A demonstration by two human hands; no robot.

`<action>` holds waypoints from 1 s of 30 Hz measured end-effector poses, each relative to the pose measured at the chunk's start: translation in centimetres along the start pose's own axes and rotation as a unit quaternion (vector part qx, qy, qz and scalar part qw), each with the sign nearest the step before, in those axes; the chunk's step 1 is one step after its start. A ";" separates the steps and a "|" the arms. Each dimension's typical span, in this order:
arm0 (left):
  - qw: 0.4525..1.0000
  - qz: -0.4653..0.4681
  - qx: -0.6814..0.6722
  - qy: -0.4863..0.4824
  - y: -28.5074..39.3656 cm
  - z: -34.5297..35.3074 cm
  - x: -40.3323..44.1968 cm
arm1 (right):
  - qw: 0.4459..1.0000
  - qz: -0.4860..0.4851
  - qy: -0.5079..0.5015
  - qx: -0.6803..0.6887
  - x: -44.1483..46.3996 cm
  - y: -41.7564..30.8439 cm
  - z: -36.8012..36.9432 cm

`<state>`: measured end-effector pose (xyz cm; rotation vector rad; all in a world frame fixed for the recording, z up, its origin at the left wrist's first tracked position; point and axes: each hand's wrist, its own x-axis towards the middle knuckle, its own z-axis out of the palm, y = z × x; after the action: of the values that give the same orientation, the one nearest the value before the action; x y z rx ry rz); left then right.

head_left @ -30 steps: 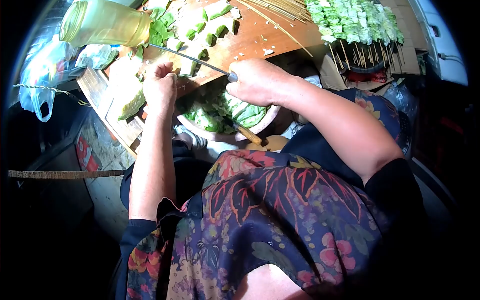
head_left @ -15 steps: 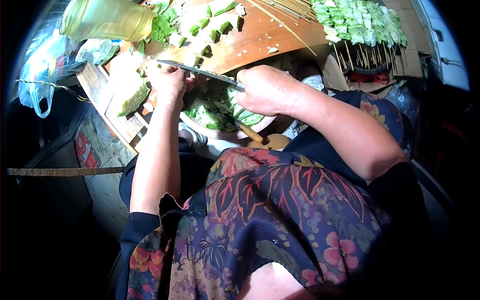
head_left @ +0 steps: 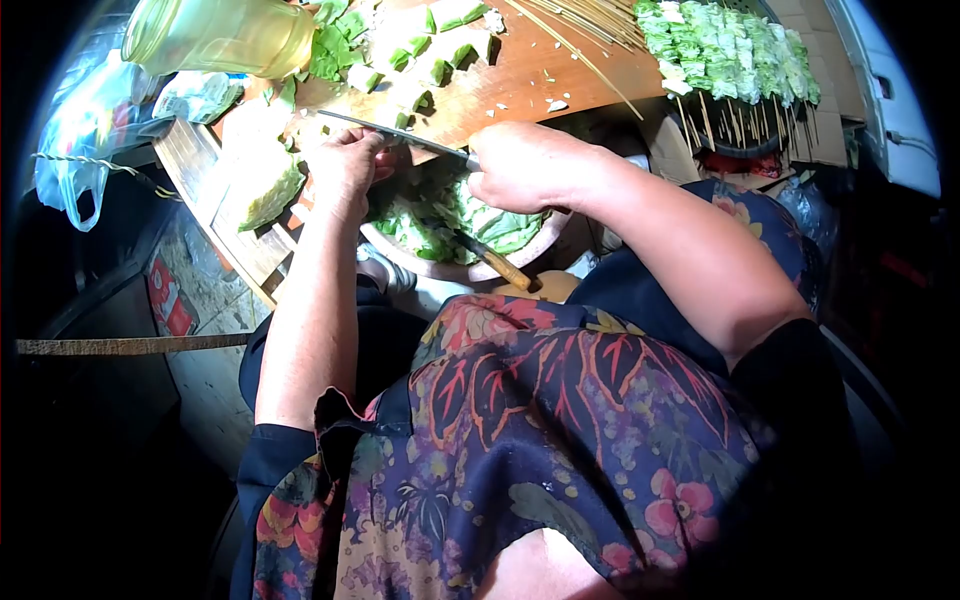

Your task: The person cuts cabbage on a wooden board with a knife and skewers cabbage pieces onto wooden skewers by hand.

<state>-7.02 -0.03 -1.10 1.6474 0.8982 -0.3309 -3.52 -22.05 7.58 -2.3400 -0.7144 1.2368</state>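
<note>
Cutting seems underway: right fingers (head_left: 487,186) clench the knife (head_left: 418,140); left fingers (head_left: 370,147) curl beside it, grasp unclear; next stroke needs fingertip clearance.

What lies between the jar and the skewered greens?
In the head view, loose leaves, cut pieces and thin sticks lie between the jar and skewered greens, on the wooden board.

Knife (head_left: 410,138) barring front, passage over board (head_left: 522,85) beyond
</note>
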 end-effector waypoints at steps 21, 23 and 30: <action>0.999 0.003 0.047 -0.007 3.0 -3.0 -1.0 | 0.988 -0.071 0.124 0.066 -0.4 1.1 2.5; 1.000 0.014 0.024 0.005 3.5 -3.1 -0.9 | 0.989 -0.066 0.117 0.067 -1.0 0.7 1.8; 0.995 0.087 -0.055 0.001 7.4 -3.3 -0.8 | 0.965 -0.065 0.178 0.181 -2.0 0.2 0.6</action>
<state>-3.20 2.48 5.60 1.6108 0.7543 -0.1576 -4.95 -23.36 8.41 -2.0919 -0.4660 0.7801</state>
